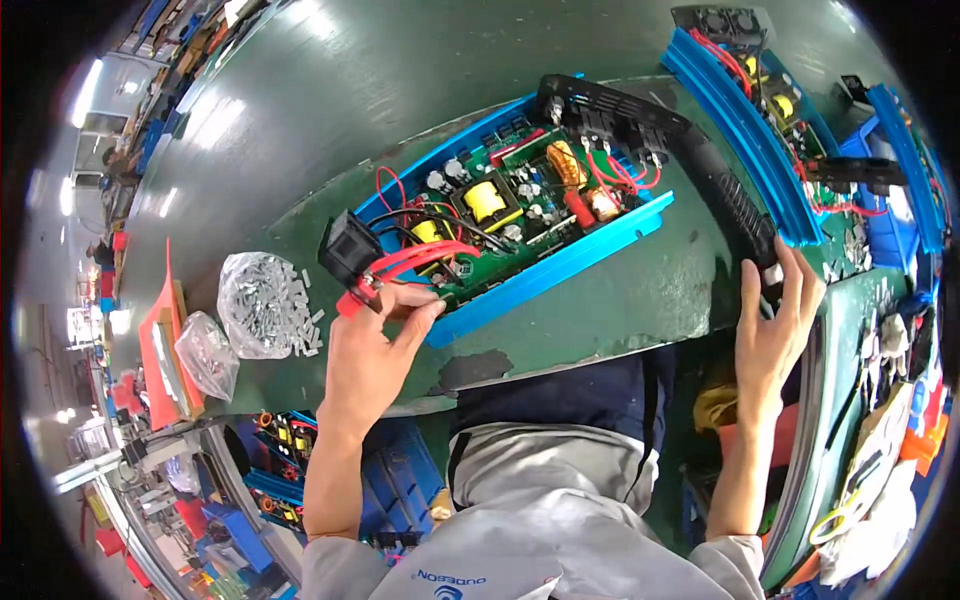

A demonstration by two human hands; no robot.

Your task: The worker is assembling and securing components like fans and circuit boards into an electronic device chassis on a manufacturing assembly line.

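A blue metal casing (pixel 560 272) lies tilted on the green bench, holding a green circuit board (pixel 540 205) with yellow-wound transformers. At its left end stands a small black fan (pixel 352 246), with thick red cables (pixel 425 255) looping beside it. My left hand (pixel 372 350) is closed at the lower ends of these cables, its fingertips by the casing's near corner. A black slotted end panel (pixel 610 108) with sockets is wired to the casing's right end. My right hand (pixel 775 315) has its fingers around the near end of a long black rod-shaped tool (pixel 735 205); its tip is hidden.
Clear bags of small translucent sleeves (pixel 262 305) and other small parts (pixel 208 355) lie at the left. Beside them stands a red folder (pixel 158 350). More blue casings (pixel 740 135) and a blue bin (pixel 890 235) are at the right. The near bench edge is chipped.
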